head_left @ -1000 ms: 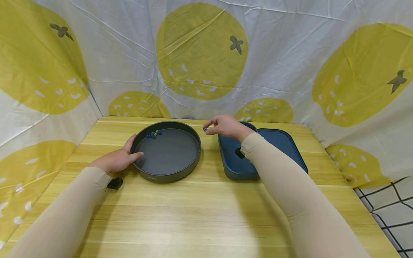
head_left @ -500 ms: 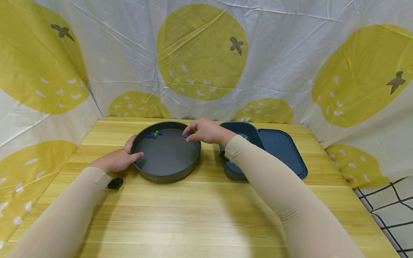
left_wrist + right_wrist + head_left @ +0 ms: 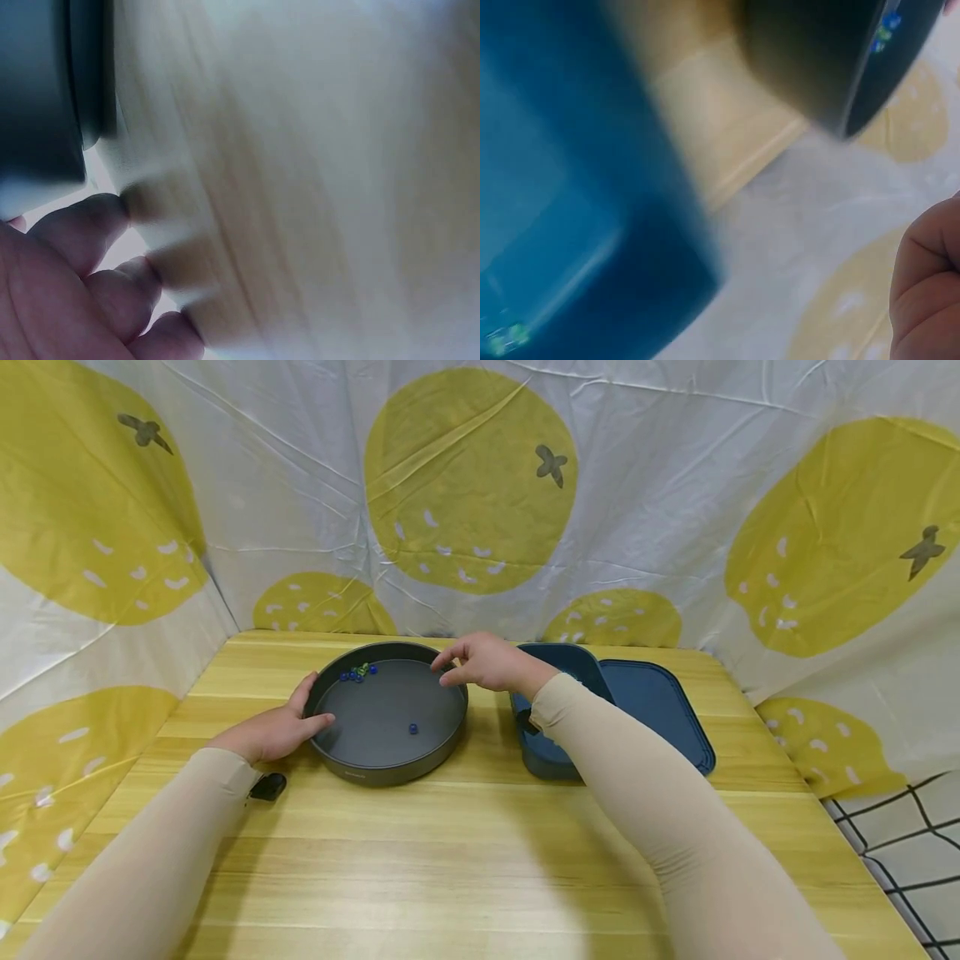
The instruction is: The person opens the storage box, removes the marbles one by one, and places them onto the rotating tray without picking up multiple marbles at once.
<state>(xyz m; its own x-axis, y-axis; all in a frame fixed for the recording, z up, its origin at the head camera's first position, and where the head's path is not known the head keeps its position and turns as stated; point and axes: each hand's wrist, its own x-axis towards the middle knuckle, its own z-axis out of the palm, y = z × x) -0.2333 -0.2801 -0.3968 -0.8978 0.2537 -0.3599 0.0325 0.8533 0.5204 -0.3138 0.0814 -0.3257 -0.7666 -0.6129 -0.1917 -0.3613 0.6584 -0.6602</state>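
Observation:
A round dark grey pan point(image 3: 386, 706) sits on the table. My left hand point(image 3: 273, 732) holds its left side, thumb over the rim and fingers outside; in the left wrist view those fingertips point(image 3: 169, 337) meet the tabletop. Several blue and green glass marbles point(image 3: 358, 673) cluster at the pan's far left, and a single blue marble point(image 3: 413, 728) lies toward the near right. Above the pan's right rim hovers my right hand point(image 3: 491, 662), thumb and fingers parted, nothing between them. Beneath the right forearm stands a blue rectangular container point(image 3: 547, 768); in the right wrist view, marbles point(image 3: 508, 339) lie inside it.
A flat blue lid point(image 3: 656, 710) lies right of the container, partly behind it. The wooden table point(image 3: 420, 868) extends toward me. A patterned white and yellow cloth point(image 3: 637, 527) hangs along the back and sides, and a black wire grid point(image 3: 900, 860) shows at the right.
My right hand has moved left from beside the container to the pan and let go of the blue marble, which now lies inside the pan. The left hand stays where it was.

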